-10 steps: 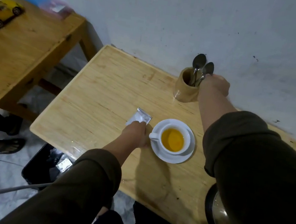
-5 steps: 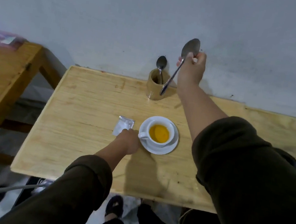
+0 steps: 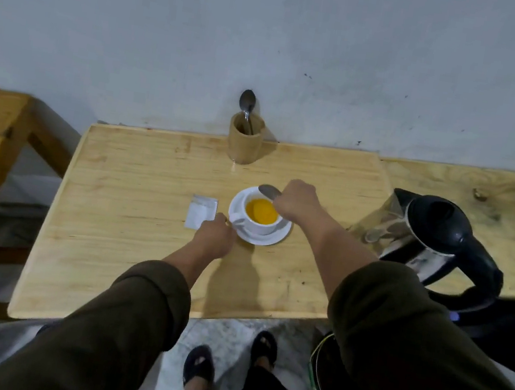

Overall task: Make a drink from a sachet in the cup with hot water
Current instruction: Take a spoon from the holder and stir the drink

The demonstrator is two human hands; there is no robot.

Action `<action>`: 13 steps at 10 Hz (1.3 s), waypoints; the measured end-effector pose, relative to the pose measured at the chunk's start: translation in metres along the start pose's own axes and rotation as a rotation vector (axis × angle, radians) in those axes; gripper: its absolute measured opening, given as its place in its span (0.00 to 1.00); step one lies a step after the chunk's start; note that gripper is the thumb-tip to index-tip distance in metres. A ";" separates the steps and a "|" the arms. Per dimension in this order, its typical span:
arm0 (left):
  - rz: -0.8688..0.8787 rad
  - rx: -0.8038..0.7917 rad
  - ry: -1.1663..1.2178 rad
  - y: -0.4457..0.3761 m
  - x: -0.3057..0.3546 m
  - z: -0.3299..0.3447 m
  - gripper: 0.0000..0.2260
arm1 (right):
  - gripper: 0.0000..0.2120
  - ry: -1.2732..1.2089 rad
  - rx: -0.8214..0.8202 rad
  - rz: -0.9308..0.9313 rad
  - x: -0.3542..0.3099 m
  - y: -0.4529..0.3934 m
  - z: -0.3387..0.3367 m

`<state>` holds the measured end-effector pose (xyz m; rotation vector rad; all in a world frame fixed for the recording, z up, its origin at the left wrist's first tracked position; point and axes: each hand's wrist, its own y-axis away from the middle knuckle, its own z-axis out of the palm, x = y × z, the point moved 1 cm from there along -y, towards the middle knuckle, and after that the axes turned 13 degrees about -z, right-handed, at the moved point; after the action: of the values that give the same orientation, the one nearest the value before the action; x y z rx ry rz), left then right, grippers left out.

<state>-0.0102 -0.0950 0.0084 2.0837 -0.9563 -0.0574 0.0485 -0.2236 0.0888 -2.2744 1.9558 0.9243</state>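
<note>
I see the cup [image 3: 259, 217] of orange drink on its saucer [image 3: 259, 240], mid-table [image 3: 128, 242]. My right hand [image 3: 296, 202] is closed around a spoon [image 3: 269, 191] over the cup's far rim; my left hand [image 3: 213, 238] pinches the cup's handle. The torn sachet [image 3: 200, 216] lies just left, a kettle [image 3: 427, 233] right, and a spoon holder [image 3: 244, 142] stands behind, all clear of the cup.
</note>
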 end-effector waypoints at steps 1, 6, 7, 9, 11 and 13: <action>-0.002 -0.002 0.042 0.005 0.006 -0.006 0.18 | 0.12 0.099 -0.055 0.031 0.002 0.004 0.009; -0.013 -0.005 0.068 0.005 0.019 0.005 0.21 | 0.15 0.418 -0.193 -0.169 0.009 -0.002 0.005; -0.010 0.025 0.078 0.004 0.022 0.008 0.22 | 0.09 0.400 -0.260 -0.185 0.012 -0.004 0.001; -0.003 0.077 -0.048 0.001 0.023 0.014 0.23 | 0.16 0.230 -0.258 -0.118 0.014 -0.004 -0.018; -0.013 0.069 -0.068 -0.004 0.024 0.017 0.25 | 0.12 -0.198 -0.174 -0.016 0.021 -0.001 -0.022; -0.090 0.061 0.094 -0.002 0.024 0.016 0.21 | 0.08 -0.391 0.023 -0.162 0.030 0.000 -0.017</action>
<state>0.0025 -0.1202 0.0026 2.1647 -0.8168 0.0234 0.0572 -0.2566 0.0903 -2.0101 1.5884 1.2068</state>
